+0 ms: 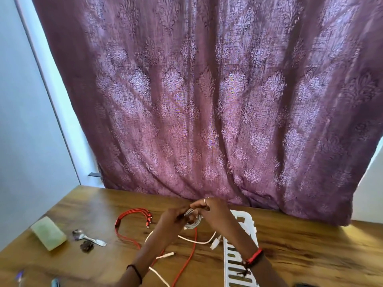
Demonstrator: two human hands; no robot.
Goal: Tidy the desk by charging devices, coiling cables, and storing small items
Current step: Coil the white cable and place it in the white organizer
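Both hands meet above the middle of the wooden desk [300, 251]. My left hand [173, 219] and my right hand [209, 210] each grip a small coil of white cable [191, 221] held between them. A loose tail of the same white cable [199, 241] trails down onto the desk and ends in white plugs by the basket. A red multi-head charging cable [132, 216] lies to the left, its several connectors fanned out, and its long red lead runs under my left forearm towards me.
A white slatted plastic basket [246, 224] lies on the desk under my right forearm. At the left are a pale green block [48, 235], a metal spoon [89, 238] and a small dark item [87, 246]. A purple patterned curtain [207, 100] hangs behind the desk.
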